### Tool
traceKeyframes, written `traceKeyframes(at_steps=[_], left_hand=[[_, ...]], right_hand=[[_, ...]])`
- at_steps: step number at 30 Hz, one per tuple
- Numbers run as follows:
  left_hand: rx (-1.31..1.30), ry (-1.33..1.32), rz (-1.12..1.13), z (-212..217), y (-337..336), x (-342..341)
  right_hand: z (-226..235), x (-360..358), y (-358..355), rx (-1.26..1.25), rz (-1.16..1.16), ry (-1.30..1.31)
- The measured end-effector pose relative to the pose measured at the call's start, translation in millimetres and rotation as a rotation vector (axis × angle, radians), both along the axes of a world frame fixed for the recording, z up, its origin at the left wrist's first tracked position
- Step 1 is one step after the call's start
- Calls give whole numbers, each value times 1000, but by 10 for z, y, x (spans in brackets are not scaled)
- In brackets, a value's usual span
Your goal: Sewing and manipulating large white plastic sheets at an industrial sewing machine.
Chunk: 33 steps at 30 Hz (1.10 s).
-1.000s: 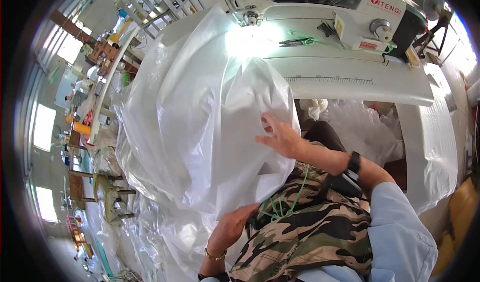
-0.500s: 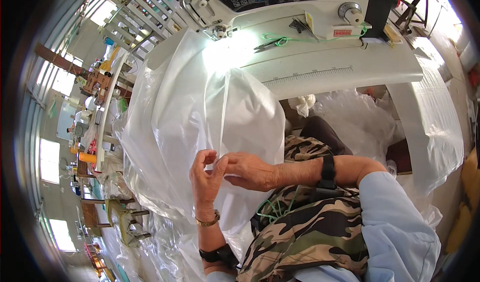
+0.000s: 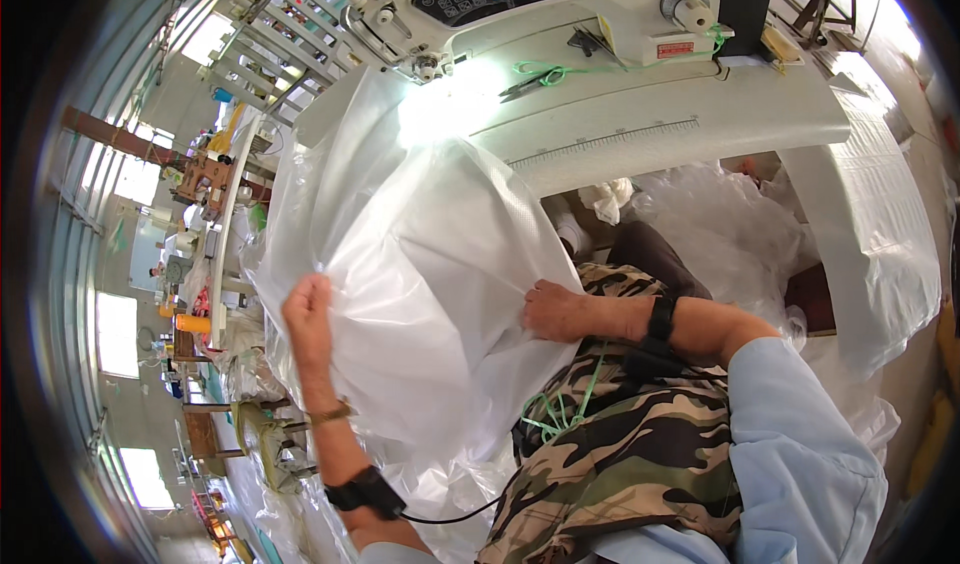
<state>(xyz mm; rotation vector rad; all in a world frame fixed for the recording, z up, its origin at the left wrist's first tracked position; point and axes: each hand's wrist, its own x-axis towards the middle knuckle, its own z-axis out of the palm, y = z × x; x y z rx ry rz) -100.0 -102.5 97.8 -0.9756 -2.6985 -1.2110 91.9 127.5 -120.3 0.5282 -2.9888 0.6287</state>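
A large white plastic sheet (image 3: 430,254) hangs from the sewing machine (image 3: 540,4) down toward my lap, its upper end under the lit needle area. My left hand (image 3: 308,314) is closed on the sheet at its left side, and folds run out from the fingers. At the right side my right hand (image 3: 555,310) grips the sheet too, fingers curled in. Between the two hands the material is spread and creased. The fingertips of both hands are partly hidden by the grip.
Thread snips (image 3: 530,88) with green thread lie on the machine bed (image 3: 660,114), near a printed ruler scale. Clear plastic (image 3: 700,224) is heaped below the table at the right. A long bench (image 3: 228,224) with other equipment stands at the left.
My hands, close together before, have moved apart: the left up and to the left, the right to the right. The white sheet is now pulled wide between them.
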Motion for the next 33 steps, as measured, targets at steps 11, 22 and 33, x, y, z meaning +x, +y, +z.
traceKeyframes(at_steps=[11,22,33], left_hand=[[-380,388,-257,1220,710,270],[-409,168,-266,929,461,382],[-705,838,-195,1161,621,266]], right_hand=[[1507,-1255,170,-1803,-839,142],[913,-666,-374,-1743,-37,-424],[1486,-1498,641,61,-466,405]])
